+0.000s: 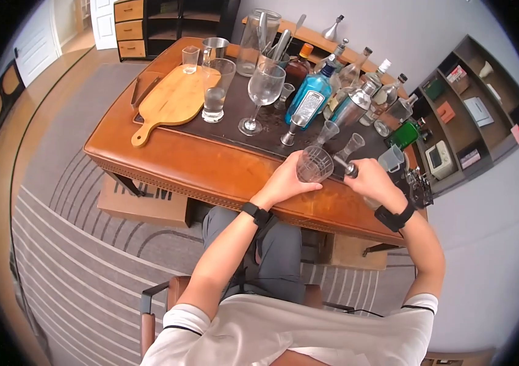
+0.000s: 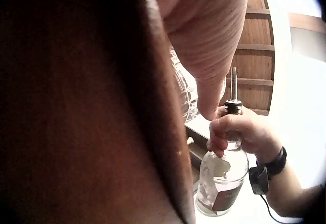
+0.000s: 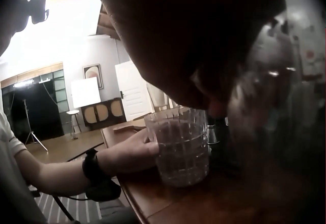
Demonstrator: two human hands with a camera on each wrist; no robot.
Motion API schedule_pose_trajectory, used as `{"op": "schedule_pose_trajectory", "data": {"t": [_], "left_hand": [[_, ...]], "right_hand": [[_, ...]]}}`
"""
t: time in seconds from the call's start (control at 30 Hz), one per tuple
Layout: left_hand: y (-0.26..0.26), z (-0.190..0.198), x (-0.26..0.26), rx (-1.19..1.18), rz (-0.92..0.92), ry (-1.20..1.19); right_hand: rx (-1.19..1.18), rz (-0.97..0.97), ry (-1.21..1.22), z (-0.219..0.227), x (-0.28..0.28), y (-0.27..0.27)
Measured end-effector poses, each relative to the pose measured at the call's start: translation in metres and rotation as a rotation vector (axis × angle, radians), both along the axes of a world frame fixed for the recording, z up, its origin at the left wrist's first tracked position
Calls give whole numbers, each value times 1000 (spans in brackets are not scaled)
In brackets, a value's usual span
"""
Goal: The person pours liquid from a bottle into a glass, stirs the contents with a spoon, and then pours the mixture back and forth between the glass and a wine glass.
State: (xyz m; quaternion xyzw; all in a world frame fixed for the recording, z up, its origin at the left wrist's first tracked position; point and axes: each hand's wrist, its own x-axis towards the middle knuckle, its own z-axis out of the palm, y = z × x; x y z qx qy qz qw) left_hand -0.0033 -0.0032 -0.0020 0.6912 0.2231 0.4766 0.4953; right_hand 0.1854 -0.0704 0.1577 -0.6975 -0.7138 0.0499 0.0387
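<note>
My left hand (image 1: 285, 181) holds a clear tumbler with a cut grid pattern (image 1: 315, 165), its thumb on the near side and fingers around the left. In the right wrist view the tumbler (image 3: 183, 150) looks upright, close over the tabletop. Just to its right, my right hand (image 1: 374, 182) grips a clear glass bottle (image 2: 220, 183) around the neck. A metal pour spout (image 2: 234, 84) is fitted in the bottle's mouth; in the head view the spout end points toward the tumbler's rim. In the head view the hand covers most of the bottle.
Behind the hands stand several bottles, including a blue one (image 1: 306, 104), a steel shaker (image 1: 352, 107), a jigger (image 1: 293, 129) and small glasses (image 1: 352, 145). Left are a stemmed glass (image 1: 265, 85), a tall glass (image 1: 214, 100) and a wooden board (image 1: 174, 100). The leather-topped table (image 1: 210, 158) has a raised near edge.
</note>
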Motion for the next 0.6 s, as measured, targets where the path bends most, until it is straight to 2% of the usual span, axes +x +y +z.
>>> {"op": "schedule_pose_trajectory", "data": {"t": [0.07, 0.37, 0.6], "left_hand": [[0, 2, -1, 0, 1, -1], [0, 5, -4, -54, -41, 32], [-1, 7, -5, -78, -66, 22]], "right_hand": [[-52, 67, -26, -3, -2, 2], [-33, 32, -167, -8, -2, 16], [-33, 49, -2, -13, 6, 19]]}}
